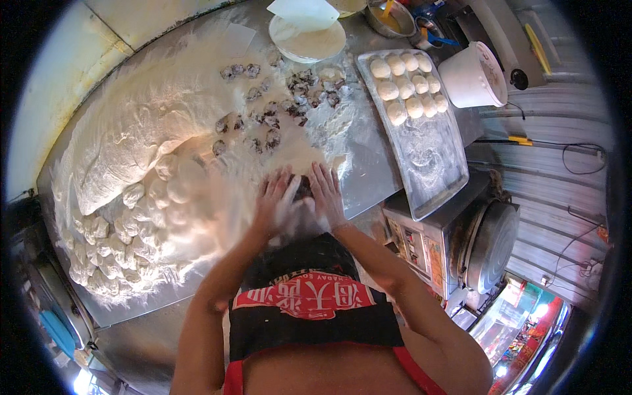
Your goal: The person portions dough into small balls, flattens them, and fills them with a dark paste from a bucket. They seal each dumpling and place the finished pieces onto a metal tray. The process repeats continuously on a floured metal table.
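Note:
At the near edge of the floured metal worktable, my left hand [274,197] and my right hand [326,195] are side by side, dusted white, fingers stretched forward. A dark patch [302,187] shows between them, perhaps a lump of filling. Motion blur and the hands hide what lies under the palms, so a grip cannot be made out. Beyond my fingertips, dark lumps of filling [271,138] lie scattered in flour. To the left are flattened dough rounds [180,187], many small dough pieces [111,252] and a large floured dough mass [118,143].
A metal tray [424,158] with rows of dough balls [406,89] overhangs the table's right side. Beside it stands a white bucket [466,79]. At the back are a flour bowl [308,42] and a metal bowl [392,22]. A metal appliance [419,242] stands below the tray.

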`<action>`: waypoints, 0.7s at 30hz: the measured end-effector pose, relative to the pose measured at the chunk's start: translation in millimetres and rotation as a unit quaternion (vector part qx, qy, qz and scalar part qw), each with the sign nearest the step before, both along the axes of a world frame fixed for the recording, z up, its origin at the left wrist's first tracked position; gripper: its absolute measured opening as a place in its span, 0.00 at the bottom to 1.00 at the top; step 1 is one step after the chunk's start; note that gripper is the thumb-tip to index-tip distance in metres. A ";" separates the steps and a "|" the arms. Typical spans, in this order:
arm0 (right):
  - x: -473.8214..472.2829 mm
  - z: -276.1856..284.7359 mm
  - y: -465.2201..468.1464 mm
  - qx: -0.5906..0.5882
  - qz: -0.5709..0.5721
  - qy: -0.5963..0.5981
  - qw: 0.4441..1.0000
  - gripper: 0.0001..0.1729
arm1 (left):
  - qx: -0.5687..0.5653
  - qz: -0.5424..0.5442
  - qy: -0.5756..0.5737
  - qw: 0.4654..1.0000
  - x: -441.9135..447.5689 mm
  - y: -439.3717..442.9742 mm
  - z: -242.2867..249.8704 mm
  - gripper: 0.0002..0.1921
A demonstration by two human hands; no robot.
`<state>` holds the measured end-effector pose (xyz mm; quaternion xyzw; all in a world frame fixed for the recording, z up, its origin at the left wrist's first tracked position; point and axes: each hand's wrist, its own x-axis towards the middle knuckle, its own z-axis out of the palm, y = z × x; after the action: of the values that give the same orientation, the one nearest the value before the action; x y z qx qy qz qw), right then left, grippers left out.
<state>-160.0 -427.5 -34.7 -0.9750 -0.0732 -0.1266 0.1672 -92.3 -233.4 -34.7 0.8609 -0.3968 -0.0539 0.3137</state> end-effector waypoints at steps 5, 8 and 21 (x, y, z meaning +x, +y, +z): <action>50.4 3.4 -37.0 0.031 -0.019 0.072 0.997 0.34 | 0.006 0.070 -0.051 0.996 40.1 -28.3 3.3 0.35; 73.5 9.3 -68.9 0.086 -0.096 0.142 0.982 0.32 | -0.024 0.056 -0.103 0.993 43.8 -29.5 7.1 0.39; 124.3 14.9 -110.9 -0.103 0.195 0.153 0.963 0.30 | 0.037 0.004 0.049 0.998 -2.0 -4.2 5.7 0.41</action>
<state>-35.6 -538.4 -19.7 -0.9615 -0.2483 0.0673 0.0965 -94.4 -237.6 -29.0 0.8698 -0.3757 -0.1092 0.3007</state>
